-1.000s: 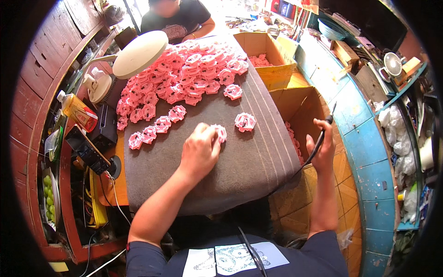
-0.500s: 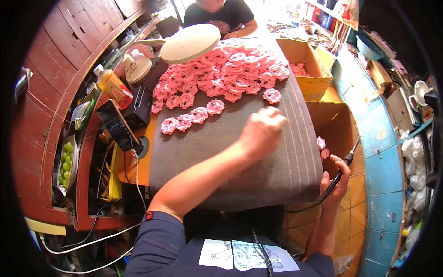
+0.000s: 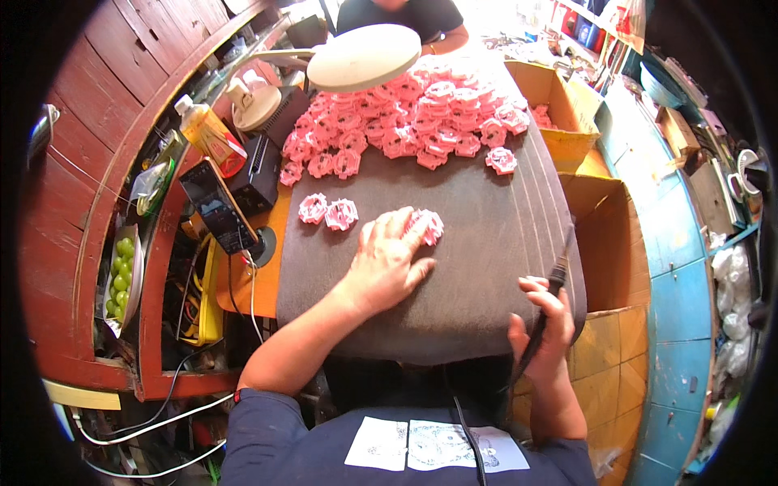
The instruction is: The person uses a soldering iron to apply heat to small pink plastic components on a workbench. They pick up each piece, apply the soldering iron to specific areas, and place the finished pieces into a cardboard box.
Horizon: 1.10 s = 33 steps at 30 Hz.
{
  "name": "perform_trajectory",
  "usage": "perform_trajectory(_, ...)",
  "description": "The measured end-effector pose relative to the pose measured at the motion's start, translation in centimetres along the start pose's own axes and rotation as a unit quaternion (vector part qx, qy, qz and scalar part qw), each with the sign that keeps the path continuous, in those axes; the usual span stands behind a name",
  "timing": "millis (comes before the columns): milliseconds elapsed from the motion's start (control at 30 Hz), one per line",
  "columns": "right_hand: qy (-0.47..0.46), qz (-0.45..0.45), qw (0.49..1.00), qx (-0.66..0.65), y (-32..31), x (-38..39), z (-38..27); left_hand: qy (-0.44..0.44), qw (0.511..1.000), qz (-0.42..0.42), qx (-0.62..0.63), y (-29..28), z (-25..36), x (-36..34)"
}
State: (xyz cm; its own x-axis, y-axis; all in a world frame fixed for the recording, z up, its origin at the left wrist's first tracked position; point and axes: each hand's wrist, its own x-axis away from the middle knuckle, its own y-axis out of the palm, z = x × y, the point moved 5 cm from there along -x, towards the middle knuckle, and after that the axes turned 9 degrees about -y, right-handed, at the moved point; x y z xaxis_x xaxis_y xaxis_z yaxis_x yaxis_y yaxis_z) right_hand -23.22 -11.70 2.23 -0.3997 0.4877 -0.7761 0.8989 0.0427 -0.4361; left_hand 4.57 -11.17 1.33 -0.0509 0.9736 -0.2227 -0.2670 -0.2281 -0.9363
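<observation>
My left hand (image 3: 389,263) has its fingers curled onto a pink plastic piece (image 3: 428,228) on the grey mat (image 3: 438,320); they partly hide it. My right hand (image 3: 545,332) grips a pen-like tool with a black handle and cable (image 3: 557,274), its thin tip pointing forward over the mat's right side. Two pink pieces (image 3: 341,214) lie side by side left of my left hand, and a single one (image 3: 501,160) sits below the big pile of pink pieces (image 3: 405,121).
A lamp (image 3: 363,57) overhangs the pile; a co-worker (image 3: 401,16) is at the far end. Phone on a stand (image 3: 215,206), bottle (image 3: 209,138) and grapes (image 3: 121,279) are left. Cardboard boxes (image 3: 604,243) stand right, beside a blue tiled ledge (image 3: 677,300).
My left hand swung right, then came back left onto a piece. The row of four now shows two at left. My right hand has moved in toward the mat with the tool.
</observation>
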Motion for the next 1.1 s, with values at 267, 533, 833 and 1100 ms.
perform_trajectory(267,-0.028,-0.121,0.992,0.027,7.7,-2.5,-3.2,0.012,0.991,0.124,0.052,-3.5,-2.4,2.8)
perform_trajectory(533,-0.030,-0.115,0.992,0.052,9.4,-3.8,-3.1,-0.126,0.991,0.022,-0.031,-3.2,-9.0,2.7)
perform_trajectory(833,-0.042,-0.123,0.991,0.021,9.5,-4.5,-2.6,-0.066,0.991,0.106,-0.042,-3.6,-3.0,7.1)
perform_trajectory(1100,0.028,-0.064,0.994,-0.079,8.8,-2.5,-1.8,0.024,0.960,0.145,0.238,-1.8,4.0,6.8)
